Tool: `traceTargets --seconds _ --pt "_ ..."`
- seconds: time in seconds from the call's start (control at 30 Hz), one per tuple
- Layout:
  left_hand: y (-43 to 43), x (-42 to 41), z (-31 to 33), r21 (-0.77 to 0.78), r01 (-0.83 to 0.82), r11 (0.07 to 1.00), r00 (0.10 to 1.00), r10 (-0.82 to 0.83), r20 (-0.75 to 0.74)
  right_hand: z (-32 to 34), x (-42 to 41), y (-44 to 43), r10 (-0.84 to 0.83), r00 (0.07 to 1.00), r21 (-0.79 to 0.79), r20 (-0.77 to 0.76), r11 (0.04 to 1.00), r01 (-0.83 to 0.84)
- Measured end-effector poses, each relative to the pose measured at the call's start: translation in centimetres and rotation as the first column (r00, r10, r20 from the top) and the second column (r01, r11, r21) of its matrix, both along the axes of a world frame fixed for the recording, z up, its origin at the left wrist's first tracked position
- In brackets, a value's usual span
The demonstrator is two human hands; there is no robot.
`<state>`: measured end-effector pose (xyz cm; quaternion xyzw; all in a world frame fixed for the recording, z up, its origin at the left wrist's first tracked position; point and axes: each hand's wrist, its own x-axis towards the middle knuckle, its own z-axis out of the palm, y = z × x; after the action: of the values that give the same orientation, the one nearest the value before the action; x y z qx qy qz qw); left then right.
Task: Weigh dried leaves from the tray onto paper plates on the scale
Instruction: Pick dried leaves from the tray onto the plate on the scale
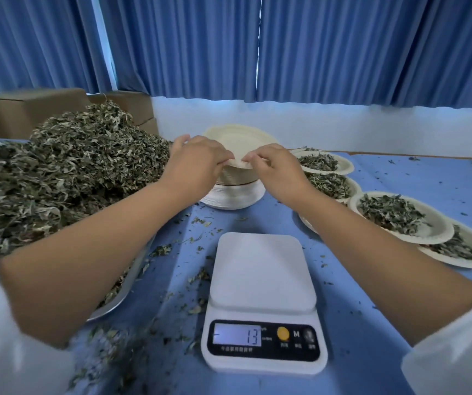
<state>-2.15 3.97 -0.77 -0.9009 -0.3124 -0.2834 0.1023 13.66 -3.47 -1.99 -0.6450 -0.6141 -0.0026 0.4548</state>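
Blue-clothed table (371, 295), blue curtains behind. Far left: tray (120, 292) heaped with dried leaves (72, 166). Centre, far side: left hand (197, 163) and right hand (274, 169) meet at the near rim of the top plate (237, 141) on the plate stack (233, 192); both pinch that rim with curled fingertips. Scale (261, 280) lies nearer me than the stack, between the forearms, platform bare, display 13. I judge the plate must travel straight back. Right: filled plates (400, 218).
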Motion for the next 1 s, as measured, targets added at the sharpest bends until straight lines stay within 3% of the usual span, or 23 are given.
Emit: traceTargets --seconds 0.13,0.23,0.37,0.43,0.53,0.7,0.83,1.0 --pt "-2.9 -1.3 -0.2 -0.011 0.196 0.981 0.98 -0.195 0.051 0.3 0.6 -2.4 -0.177 0.966 0.024 -0.19 0.982 0.185" --pt "-5.3 -2.5 -0.9 -0.017 0.323 0.946 0.941 -0.319 0.116 0.6 0.9 -4.5 -0.277 0.89 0.042 -0.362 0.949 0.312" --pt "-8.5 -4.0 -3.1 -0.063 0.373 0.926 0.899 -0.343 0.274 -0.3 0.7 -7.2 -0.237 0.787 -0.031 -0.57 0.963 0.267" --pt "-10.0 -4.5 -4.6 -0.215 0.424 0.88 0.849 -0.303 0.433 -1.2 0.0 -8.6 -0.227 0.759 -0.054 -0.611 0.968 0.245" --pt "-11.5 -5.0 -6.7 -0.417 0.541 0.73 0.74 -0.178 0.649 -2.6 -1.1 -10.3 -0.198 0.718 -0.08 -0.667 0.977 0.196" --pt "-12.2 -5.2 -8.4 -0.416 0.477 0.774 0.575 0.083 0.814 -4.5 -1.7 -12.6 -0.19 0.751 -0.081 -0.633 0.98 0.179" --pt "-12.5 -5.0 -8.9 -0.519 0.408 0.751 0.63 0.179 0.756 -5.8 -1.6 -13.2 -0.215 0.763 -0.099 -0.61 0.976 0.195" --pt "-12.7 -5.0 -8.9 -0.522 0.308 0.796 0.684 0.196 0.702 -6.6 -1.3 -13.2 -0.214 0.788 -0.162 -0.577 0.976 0.146"
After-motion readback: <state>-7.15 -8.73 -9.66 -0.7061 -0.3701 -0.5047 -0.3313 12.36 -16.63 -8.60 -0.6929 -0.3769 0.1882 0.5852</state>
